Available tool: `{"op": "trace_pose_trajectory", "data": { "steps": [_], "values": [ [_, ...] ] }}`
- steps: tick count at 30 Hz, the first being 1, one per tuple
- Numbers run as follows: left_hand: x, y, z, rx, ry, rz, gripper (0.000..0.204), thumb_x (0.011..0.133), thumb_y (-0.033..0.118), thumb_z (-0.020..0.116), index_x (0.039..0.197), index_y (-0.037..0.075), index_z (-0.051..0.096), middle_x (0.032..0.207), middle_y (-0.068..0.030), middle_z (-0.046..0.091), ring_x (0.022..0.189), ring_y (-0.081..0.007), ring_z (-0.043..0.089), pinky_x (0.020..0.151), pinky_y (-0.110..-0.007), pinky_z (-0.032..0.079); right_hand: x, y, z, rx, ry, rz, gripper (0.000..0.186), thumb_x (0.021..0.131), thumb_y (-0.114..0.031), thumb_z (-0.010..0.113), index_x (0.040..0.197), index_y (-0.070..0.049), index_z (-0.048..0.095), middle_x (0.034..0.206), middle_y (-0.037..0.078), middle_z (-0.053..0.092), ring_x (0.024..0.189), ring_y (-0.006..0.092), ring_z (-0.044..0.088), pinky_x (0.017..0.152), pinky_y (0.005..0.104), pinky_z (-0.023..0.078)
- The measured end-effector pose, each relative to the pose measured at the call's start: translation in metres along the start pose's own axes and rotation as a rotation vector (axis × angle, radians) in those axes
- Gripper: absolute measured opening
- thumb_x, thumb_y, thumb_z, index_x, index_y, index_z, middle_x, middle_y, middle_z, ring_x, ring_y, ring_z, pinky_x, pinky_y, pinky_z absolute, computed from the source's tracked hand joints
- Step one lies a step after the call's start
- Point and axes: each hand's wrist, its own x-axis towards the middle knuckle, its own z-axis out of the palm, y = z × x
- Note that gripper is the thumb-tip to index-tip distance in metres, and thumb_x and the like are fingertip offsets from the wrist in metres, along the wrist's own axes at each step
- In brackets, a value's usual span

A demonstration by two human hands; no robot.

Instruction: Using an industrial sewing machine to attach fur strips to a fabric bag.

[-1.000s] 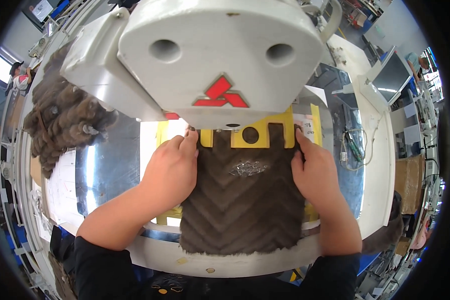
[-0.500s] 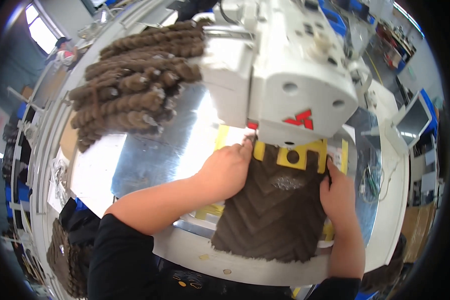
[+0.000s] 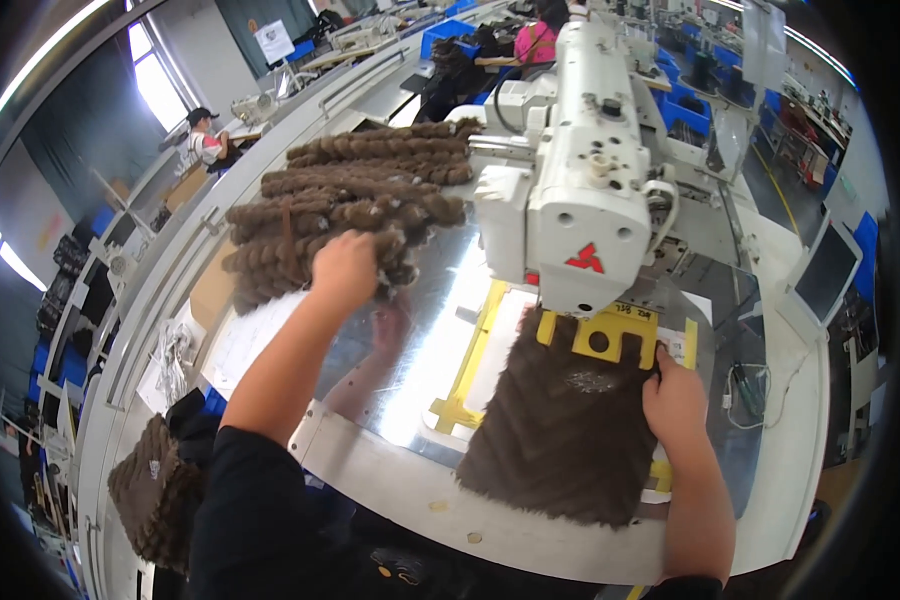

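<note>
The fingers (image 3: 335, 245) of the left hand (image 3: 347, 270) are curled over the near side of a pile of brown, ribbed fur pieces (image 3: 360, 185); their tips are hidden, so I cannot tell whether they are clamped on any fur. The fingers of the right hand (image 3: 678, 400) lie along the right edge of a flat, dark-brown fur panel with a chevron pattern (image 3: 560, 435), index finger and thumb a little apart; whether they pinch that edge I cannot tell. The panel lies right of centre, its far end under a flat yellow template with a round hole (image 3: 625, 326), its near end reaching over the white table edge (image 3: 400, 485). A small shiny, clear patch (image 3: 592, 381) sits on the fur just below the template. Directly beyond stands a large white sewing machine head (image 3: 580, 220). Between pile and panel spreads a bright, reflective metal plate (image 3: 425, 305). On the right are a green-handled tool (image 3: 742, 386) and a grey-framed screen (image 3: 820, 270). Farther off, a person in a pink top (image 3: 537, 42) and another in a dark cap (image 3: 206, 142) sit at benches.
</note>
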Motion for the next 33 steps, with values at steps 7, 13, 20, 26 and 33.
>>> {"op": "trace_pose_trajectory", "data": {
  "steps": [7, 13, 20, 26, 33],
  "values": [
    [-0.029, -0.063, 0.023, 0.093, -0.216, 0.023, 0.021, 0.081, 0.004, 0.064, 0.100, 0.006, 0.072, 0.104, -0.0156, 0.069, 0.104, -0.0388, 0.066, 0.090, -0.049, 0.054, 0.000, 0.007, 0.009, 0.036, 0.028, -0.078, 0.044, 0.087, -0.013, 0.059, 0.129, -0.001, 0.068, 0.092, 0.027, 0.072, 0.087, 0.0461, 0.069, 0.081, 0.0558, 0.054],
    [-0.029, 0.045, -0.107, -0.380, 0.262, 0.265, 0.026, 0.079, 0.006, 0.070, 0.104, 0.002, 0.065, 0.100, -0.0195, 0.066, 0.099, -0.0434, 0.063, 0.087, -0.050, 0.053, -0.001, 0.013, 0.012, 0.006, 0.064, -0.097, 0.041, 0.089, -0.013, 0.057, 0.126, 0.000, 0.066, 0.085, 0.025, 0.072, 0.084, 0.0440, 0.070, 0.078, 0.0536, 0.056],
    [-0.021, 0.081, -0.202, -1.523, 0.707, 0.298, 0.018, 0.104, 0.009, 0.060, 0.114, -0.004, 0.068, 0.106, -0.0112, 0.074, 0.086, -0.0196, 0.072, 0.075, -0.031, 0.059, -0.022, -0.015, -0.036, 0.092, 0.155, -0.199, 0.043, 0.089, -0.021, 0.071, 0.126, 0.000, 0.066, 0.108, 0.021, 0.065, 0.098, 0.0392, 0.067, 0.083, 0.0468, 0.056],
    [-0.025, 0.129, -0.134, -2.317, 0.307, 0.126, 0.031, 0.106, 0.017, 0.059, 0.132, 0.000, 0.058, 0.123, -0.0125, 0.068, 0.112, -0.0247, 0.069, 0.097, -0.041, 0.057, -0.040, -0.070, -0.094, 0.573, -0.015, -0.609, 0.065, 0.090, -0.040, 0.077, 0.139, -0.001, 0.059, 0.120, 0.020, 0.065, 0.108, 0.0373, 0.065, 0.096, 0.0415, 0.052],
    [-0.055, 0.170, -0.088, -2.576, -0.237, 0.205, 0.035, 0.103, 0.017, 0.063, 0.134, 0.001, 0.057, 0.132, -0.0156, 0.065, 0.125, -0.0301, 0.063, 0.109, -0.049, 0.048, -0.041, -0.075, -0.073, 0.373, -0.039, -0.544, 0.048, 0.090, -0.020, 0.073, 0.132, -0.002, 0.060, 0.106, 0.018, 0.065, 0.099, 0.0381, 0.064, 0.087, 0.0456, 0.052]
  ]
}}
